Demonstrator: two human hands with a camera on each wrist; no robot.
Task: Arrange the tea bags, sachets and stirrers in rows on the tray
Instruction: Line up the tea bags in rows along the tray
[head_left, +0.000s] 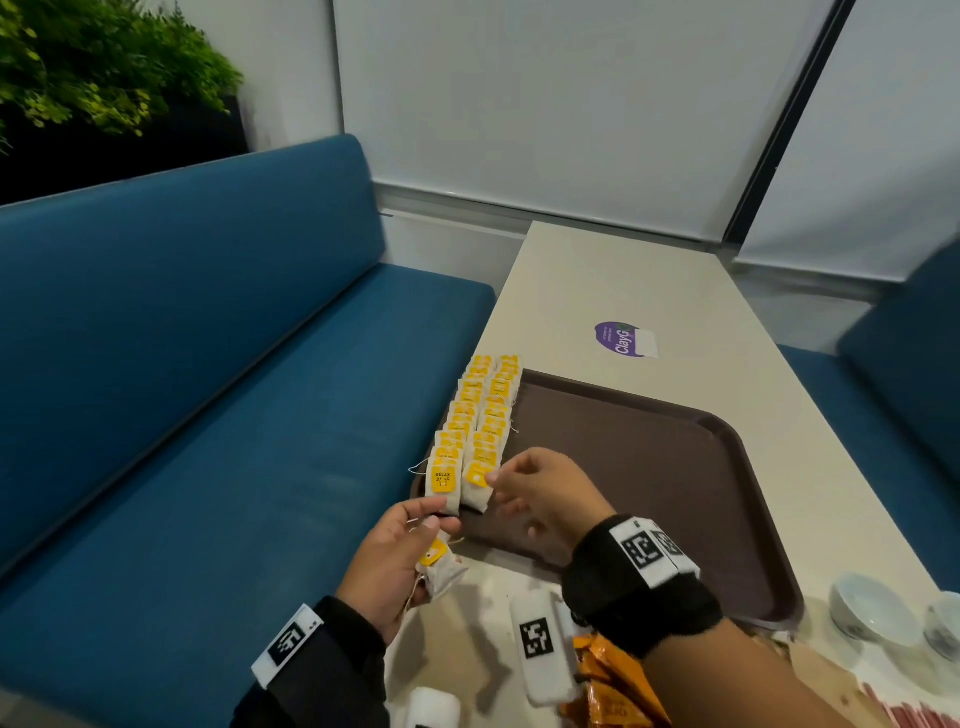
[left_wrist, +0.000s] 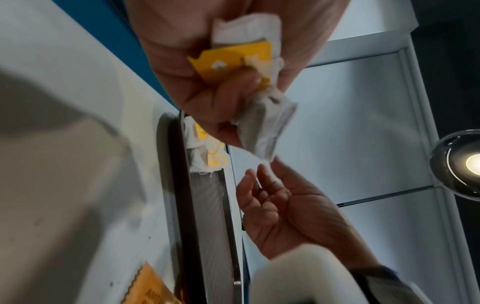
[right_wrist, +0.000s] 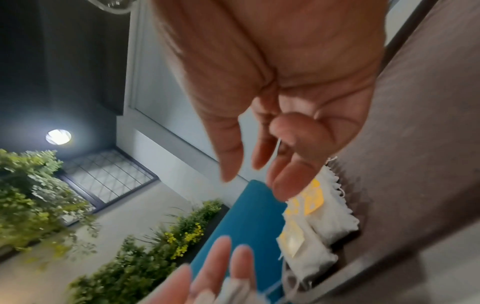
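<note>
Two rows of tea bags (head_left: 480, 415) with yellow tags lie along the left edge of the brown tray (head_left: 649, 467). My left hand (head_left: 436, 525) hovers at the tray's near left corner and grips a small bunch of tea bags (head_left: 439, 566), seen close up in the left wrist view as tea bags (left_wrist: 246, 41) crumpled in the left hand (left_wrist: 207, 92). My right hand (head_left: 506, 486) floats just right of the nearest bag in the right row, fingers relaxed and holding nothing. The right wrist view shows that right hand (right_wrist: 259, 160) above the row's end bags (right_wrist: 330, 211).
The tray sits on a cream table (head_left: 623, 280) beside a blue bench (head_left: 208, 415). Near the front edge lie an orange packet (head_left: 608, 680), a white marker block (head_left: 540, 639), white bowls (head_left: 872, 608) and red sticks (head_left: 914, 714). A purple sticker (head_left: 621, 339) lies beyond the tray.
</note>
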